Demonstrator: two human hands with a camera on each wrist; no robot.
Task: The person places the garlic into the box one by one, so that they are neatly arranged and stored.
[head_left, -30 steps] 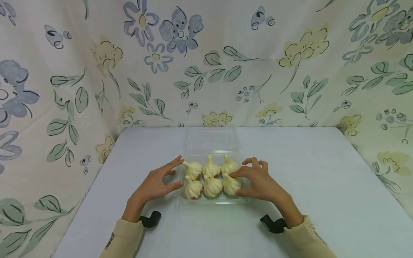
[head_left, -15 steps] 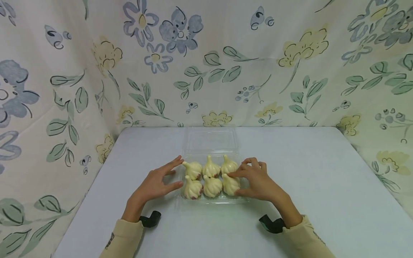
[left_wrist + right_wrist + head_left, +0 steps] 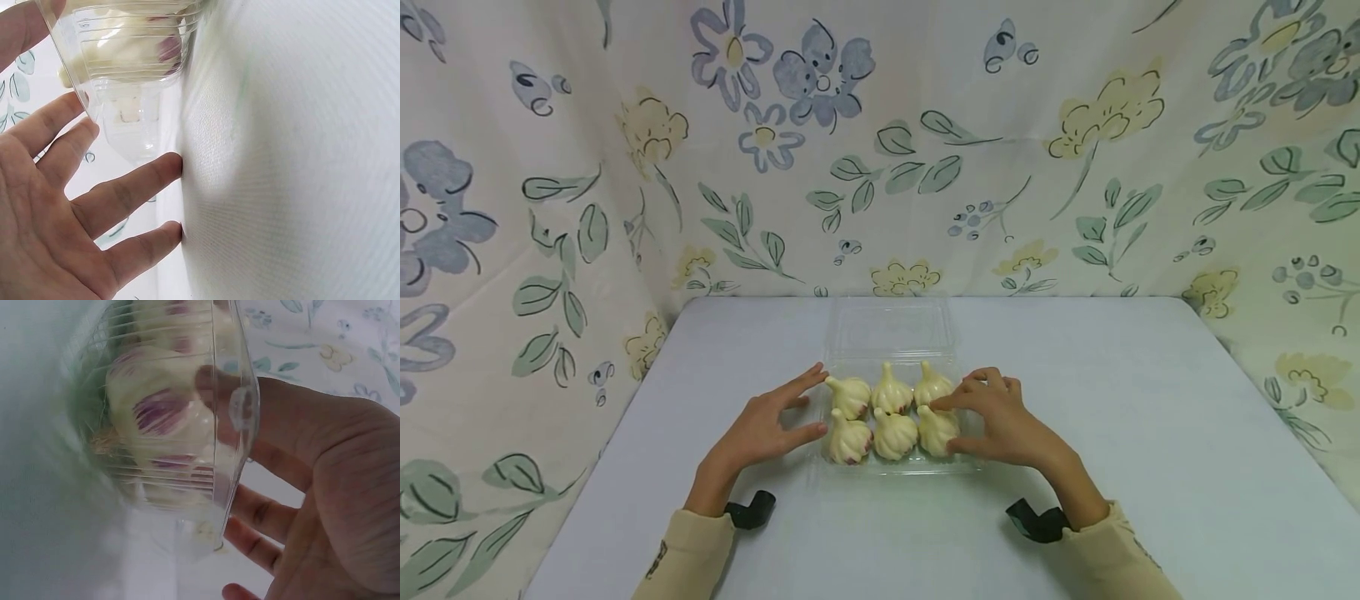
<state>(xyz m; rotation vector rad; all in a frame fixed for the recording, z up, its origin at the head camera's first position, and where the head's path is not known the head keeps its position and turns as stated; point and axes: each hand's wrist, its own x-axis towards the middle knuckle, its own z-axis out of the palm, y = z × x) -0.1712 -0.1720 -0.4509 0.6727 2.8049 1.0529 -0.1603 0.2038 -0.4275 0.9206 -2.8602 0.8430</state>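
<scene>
A clear plastic clamshell box (image 3: 901, 469) lies with its lid folded back, holding several garlic bulbs in two rows of three. My right hand (image 3: 1006, 427) reaches over the box's right wall and pinches the front right garlic bulb (image 3: 937, 433) between thumb and index finger. In the right wrist view, the thumb bends over the rim onto this purple-streaked garlic bulb (image 3: 156, 412). At the left side of the box, my left hand (image 3: 763, 423) spreads its fingers. In the left wrist view, some fingertips (image 3: 170, 164) touch the tabletop and others meet the box rim.
The clear lid (image 3: 891, 325) lies behind the garlic on the white table (image 3: 1112, 383). A floral curtain (image 3: 880, 150) hangs behind and around the table. Dark straps (image 3: 1037, 522) sit at both wrists.
The view has shifted very slightly. Both hands, the box and the garlic bulbs stay as they were.
</scene>
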